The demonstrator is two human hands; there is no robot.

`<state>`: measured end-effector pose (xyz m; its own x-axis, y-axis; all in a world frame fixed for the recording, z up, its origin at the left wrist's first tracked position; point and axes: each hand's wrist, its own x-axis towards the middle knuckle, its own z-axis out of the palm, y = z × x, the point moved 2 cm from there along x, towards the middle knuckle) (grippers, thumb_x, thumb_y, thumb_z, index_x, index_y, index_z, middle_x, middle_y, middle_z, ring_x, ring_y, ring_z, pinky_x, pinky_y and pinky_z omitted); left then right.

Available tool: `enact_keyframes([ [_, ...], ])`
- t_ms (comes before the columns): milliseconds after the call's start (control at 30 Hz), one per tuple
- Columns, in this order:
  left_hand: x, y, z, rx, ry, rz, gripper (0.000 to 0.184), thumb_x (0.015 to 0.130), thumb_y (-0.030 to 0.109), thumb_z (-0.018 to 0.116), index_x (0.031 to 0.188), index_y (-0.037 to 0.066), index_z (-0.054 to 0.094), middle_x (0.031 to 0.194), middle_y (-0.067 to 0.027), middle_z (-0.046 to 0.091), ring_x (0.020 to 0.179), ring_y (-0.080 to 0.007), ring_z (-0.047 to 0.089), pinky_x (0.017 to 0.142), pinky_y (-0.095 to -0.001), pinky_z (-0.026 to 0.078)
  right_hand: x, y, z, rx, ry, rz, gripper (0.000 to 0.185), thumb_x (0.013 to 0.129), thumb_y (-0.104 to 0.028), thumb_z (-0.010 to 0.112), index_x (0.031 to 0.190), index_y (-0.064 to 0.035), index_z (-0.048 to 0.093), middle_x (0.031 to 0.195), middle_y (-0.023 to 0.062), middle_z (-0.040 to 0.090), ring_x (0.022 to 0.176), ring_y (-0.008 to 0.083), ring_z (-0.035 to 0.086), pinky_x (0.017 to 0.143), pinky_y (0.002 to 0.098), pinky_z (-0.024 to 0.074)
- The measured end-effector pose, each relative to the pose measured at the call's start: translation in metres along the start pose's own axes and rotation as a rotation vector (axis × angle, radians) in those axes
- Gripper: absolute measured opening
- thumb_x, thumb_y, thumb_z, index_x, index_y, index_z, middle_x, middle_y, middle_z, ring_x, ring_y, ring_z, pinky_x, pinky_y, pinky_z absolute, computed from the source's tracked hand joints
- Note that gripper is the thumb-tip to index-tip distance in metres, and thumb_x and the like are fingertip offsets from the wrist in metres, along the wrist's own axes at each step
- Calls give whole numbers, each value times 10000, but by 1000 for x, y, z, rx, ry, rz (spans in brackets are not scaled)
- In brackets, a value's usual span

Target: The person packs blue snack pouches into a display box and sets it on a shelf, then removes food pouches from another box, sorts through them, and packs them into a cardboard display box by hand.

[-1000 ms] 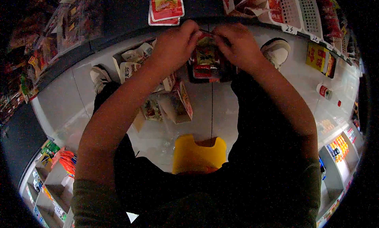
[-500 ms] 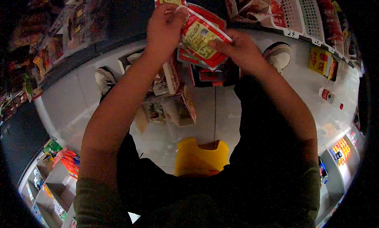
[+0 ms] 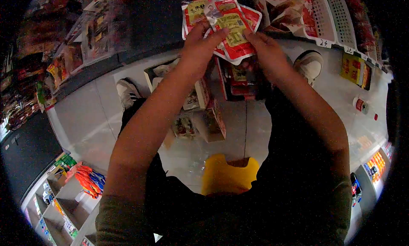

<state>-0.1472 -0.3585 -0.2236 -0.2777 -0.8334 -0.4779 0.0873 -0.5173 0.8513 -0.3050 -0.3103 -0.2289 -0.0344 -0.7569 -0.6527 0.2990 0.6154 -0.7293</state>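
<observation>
red packets between left hand and right hand

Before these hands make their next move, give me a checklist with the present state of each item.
1. Left hand on the pouches: ok, its thumb lies on the front red-and-yellow pouch.
2. Right hand on the pouches: ok, at their right side.
3. Pouches squared up: not ok, they fan out at different angles.
4. Leftmost pouch lifted off the dark shelf: cannot tell from this angle.
5. Number of pouches: cannot tell, they overlap.
6. Floor at right clear: not ok, a red-and-white container is there.
</observation>
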Motion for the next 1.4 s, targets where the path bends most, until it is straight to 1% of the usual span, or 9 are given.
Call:
enact_keyframes([
  [167,22,-11,-1,-23,171,117,399,838,211,604,1127,-35,481,1044,-100,567,936,-170,552,813,-314,443,15,2,4,-94,-75,22,381,888,-374,513,1028,-23,566,800,94,630,630,164,592,440,272,467],
  [333,55,-15,-4,473,333,299,429,815,297,607,1065,-45,543,1012,-193,600,930,-277,590,790,-370,456,35,5,4,-187,-68,-91,450,862,-470,514,1061,-67,499,728,43,582,501,124,519,396,245,356],
  [500,73,-7,-10,1189,179,285,449,806,376,603,1002,-27,586,932,-216,625,871,-340,616,752,-416,481,47,8,-12,-210,-16,-181,482,817,-340,626,1168,-57,454,709,-10,536,570,89,486,423,240,345],
  [667,80,-9,-16,1134,141,421,439,810,391,618,876,-42,609,774,-177,646,717,-301,647,621,-397,518,51,15,-7,-205,31,-222,583,790,-292,663,1249,-49,398,693,-3,520,562,92,471,449,241,363],
  [733,79,-14,-15,575,106,81,386,827,316,629,825,-68,602,689,-158,632,612,-235,652,504,-334,521,52,16,-12,-243,16,-268,621,783,-290,668,1277,-53,377,702,7,531,566,93,476,454,240,370],
  [933,65,-2,-11,609,74,120,322,852,236,597,845,-86,589,680,-150,630,574,-189,653,471,-306,517,34,9,-23,-777,99,-561,675,794,-219,642,1352,-59,297,735,84,592,674,173,579,613,298,476],
  [1200,1,12,-4,1308,-192,446,225,804,228,593,923,39,620,842,-141,641,789,-262,632,714,-420,498,-10,-3,-22,-1527,-401,-503,256,713,-192,648,899,-18,622,870,173,610,809,308,606,747,408,471],
  [1333,-42,-21,25,1701,-649,662,214,725,235,635,861,71,654,826,-104,624,859,-273,587,736,-428,461,-20,17,-15,-1786,-410,-650,264,672,-215,657,857,-28,640,859,140,617,889,271,588,814,403,428],
  [1400,-51,-41,32,1783,-591,726,187,696,221,632,818,82,662,816,-96,625,850,-263,576,746,-413,444,-19,29,-16,-1890,-293,-791,209,686,-211,632,807,-42,656,866,105,627,955,247,554,865,387,383],
])
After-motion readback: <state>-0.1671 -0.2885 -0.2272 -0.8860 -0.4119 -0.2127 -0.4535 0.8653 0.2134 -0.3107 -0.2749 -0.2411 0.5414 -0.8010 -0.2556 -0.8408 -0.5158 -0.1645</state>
